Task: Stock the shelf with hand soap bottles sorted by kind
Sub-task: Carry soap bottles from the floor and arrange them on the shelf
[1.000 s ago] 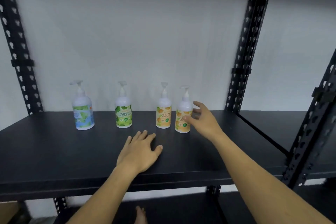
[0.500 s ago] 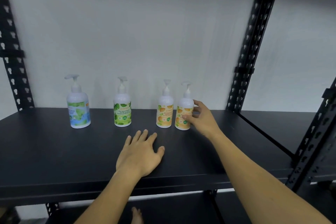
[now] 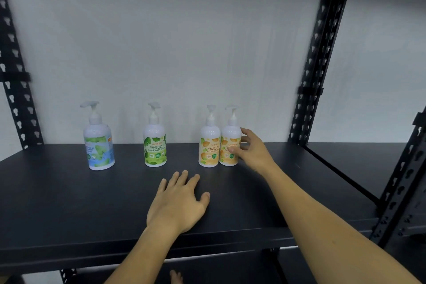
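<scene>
The step in hand is seating the right orange bottle [image 3: 229,145] beside its twin, the left orange bottle [image 3: 209,147], at the back of the shelf [image 3: 57,203]. The right hand [image 3: 252,152] is on the bottle's right side: the thumb lies across the label front and the fingers [image 3: 247,132] curl loosely around the far side, half open; whether they press or only touch cannot be told. The left hand [image 3: 178,203] lies flat, fingers spread, on the shelf in front, holding nothing. To finish well, keep the bottle upright, guide it low on the body, not by the pump, and stop when the two orange bodies meet, fronts level and labels facing out; then release outward to the right so the bottle is not dragged or tipped. The green bottle [image 3: 155,145] stands well apart to the left, and the blue bottle [image 3: 99,147] farther left again; each kind keeps its own place, so later bottles should, by this judgement, join their matching colour. Compared with the frame half a second earlier, the gap between the orange pair has closed to touching or nearly so, the right hand remains on the bottle, the left hand has not shifted, and the green and blue bottles stand as before.
</scene>
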`<state>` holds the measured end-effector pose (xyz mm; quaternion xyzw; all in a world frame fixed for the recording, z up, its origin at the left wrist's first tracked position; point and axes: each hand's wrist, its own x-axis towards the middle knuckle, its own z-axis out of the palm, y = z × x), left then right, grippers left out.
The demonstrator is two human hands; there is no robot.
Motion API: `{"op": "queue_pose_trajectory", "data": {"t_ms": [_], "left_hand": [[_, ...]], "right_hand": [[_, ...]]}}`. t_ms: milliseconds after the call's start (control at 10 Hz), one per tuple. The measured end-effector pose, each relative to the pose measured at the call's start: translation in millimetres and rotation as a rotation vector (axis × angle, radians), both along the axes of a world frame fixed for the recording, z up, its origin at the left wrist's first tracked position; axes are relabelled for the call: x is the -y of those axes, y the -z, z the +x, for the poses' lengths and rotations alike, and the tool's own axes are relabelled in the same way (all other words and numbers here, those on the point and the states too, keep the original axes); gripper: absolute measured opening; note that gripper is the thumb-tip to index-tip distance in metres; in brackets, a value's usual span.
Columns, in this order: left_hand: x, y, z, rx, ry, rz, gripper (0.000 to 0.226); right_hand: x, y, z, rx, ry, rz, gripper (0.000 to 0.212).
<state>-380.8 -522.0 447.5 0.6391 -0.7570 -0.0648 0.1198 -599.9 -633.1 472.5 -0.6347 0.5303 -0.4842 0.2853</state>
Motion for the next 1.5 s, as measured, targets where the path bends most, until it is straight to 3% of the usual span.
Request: {"op": "queue_pose_trajectory", "data": {"t_ms": [800, 900, 1000, 1100, 1200, 1500], "left_hand": [[2.1, -0.6, 1.7, -0.090, 0.011, -0.031, 0.063], [11.8, -8.9, 0.9, -0.276, -0.047, -0.089, 0.057], [37.7, -19.7, -8.3, -0.574, -0.115, -0.146, 0.061], [65.9, -23.6, -22.9, -0.733, -0.144, -0.165, 0.074], [86.2, -20.8, -33.1, -0.789, -0.158, -0.192, 0.079], [107.2, -13.3, -32.7, -0.855, -0.062, -0.235, 0.053]], "right_hand": [[-1.3, 5.8, -4.5, 0.020, -0.083, 0.011, 0.068], [-3.9, 13.9, -3.7, 0.048, -0.060, -0.014, 0.074], [-2.0, 18.9, -2.5, 0.085, -0.035, -0.061, 0.074], [-0.3, 22.0, -2.5, 0.080, -0.047, -0.079, 0.073], [0.6, 24.5, -4.4, 0.079, -0.056, -0.086, 0.072], [5.3, 24.7, -5.8, 0.059, -0.050, -0.085, 0.066]]}}
